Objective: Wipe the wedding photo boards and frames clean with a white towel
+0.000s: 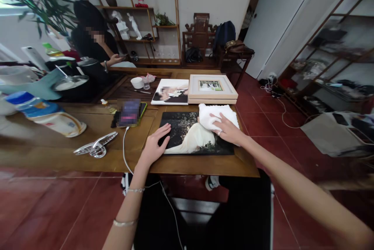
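A dark photo panel [175, 125] showing a figure in a long white dress lies flat near the table's front edge. My left hand [154, 144] rests at its left side, fingers stretched out and thumb apart, with nothing in it. Over the panel's upper right corner, my right hand [226, 127] presses a folded white cloth [206, 115] against the surface, its fingers spread over the cloth. The cloth covers that corner of the picture. Just behind the panel lie a white-edged photo print [170, 100] and a light wooden picture frame [213, 96].
Left of the panel, a phone [130, 113] is plugged into a white cable [124, 148]. Farther left are a silver metal tool [97, 144], a blue-capped bottle [49, 113] and a dark pot [71, 84]. A person [96, 39] sits across the table.
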Tool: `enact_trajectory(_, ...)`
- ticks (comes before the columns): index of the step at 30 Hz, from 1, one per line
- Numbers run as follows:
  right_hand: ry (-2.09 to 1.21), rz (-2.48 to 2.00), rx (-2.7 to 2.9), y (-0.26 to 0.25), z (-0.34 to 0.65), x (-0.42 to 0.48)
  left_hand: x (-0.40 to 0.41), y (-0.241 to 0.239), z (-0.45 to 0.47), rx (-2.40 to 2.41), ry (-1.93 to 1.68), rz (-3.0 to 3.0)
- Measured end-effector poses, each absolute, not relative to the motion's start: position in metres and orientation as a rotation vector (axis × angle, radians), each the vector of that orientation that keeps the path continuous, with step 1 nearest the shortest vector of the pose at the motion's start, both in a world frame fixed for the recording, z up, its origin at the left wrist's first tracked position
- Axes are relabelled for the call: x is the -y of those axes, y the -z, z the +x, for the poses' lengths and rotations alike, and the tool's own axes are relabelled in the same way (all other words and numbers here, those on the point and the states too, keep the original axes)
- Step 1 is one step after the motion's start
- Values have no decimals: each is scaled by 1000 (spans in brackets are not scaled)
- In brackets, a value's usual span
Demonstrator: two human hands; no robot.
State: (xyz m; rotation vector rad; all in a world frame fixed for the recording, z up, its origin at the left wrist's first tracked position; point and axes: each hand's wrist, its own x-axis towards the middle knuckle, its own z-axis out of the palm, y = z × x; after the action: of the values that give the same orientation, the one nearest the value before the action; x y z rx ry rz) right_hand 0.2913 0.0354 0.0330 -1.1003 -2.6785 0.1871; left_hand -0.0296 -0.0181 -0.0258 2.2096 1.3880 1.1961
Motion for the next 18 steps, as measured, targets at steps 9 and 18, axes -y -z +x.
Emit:
enact_trajectory(9, -236, -935, 2673, -23, 301, 5, 21, 22, -28, -1476, -1139, 2170)
enact_trajectory(18, -130, -909, 2596, -9, 305, -50, 22, 21, -30, -1497, -1112, 2205)
